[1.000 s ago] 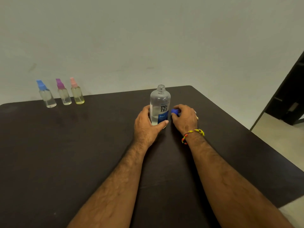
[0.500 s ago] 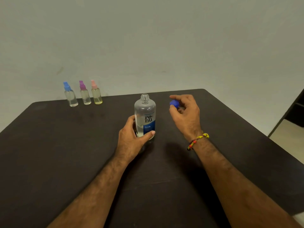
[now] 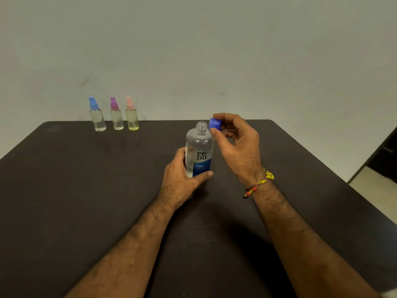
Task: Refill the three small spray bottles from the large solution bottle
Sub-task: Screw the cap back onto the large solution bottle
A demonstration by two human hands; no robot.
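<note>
Cap off, poised beside the neck.
Right hand (image 3: 238,145) pinches small blue plastic cap (image 3: 215,123) just beside the open mouth of the clear labelled solution bottle (image 3: 199,150), gripped upright by left hand (image 3: 182,179) on the dark desk (image 3: 64,190).

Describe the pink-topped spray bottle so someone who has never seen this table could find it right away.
Start at the dark table and go to its far left edge by the wall, where three small spray bottles stand upright in a row. The pink-topped spray bottle is the rightmost, nearest the large solution bottle. Only it holds yellowish liquid; the blue-topped spray bottle and purple-topped spray bottle look clear.
</note>
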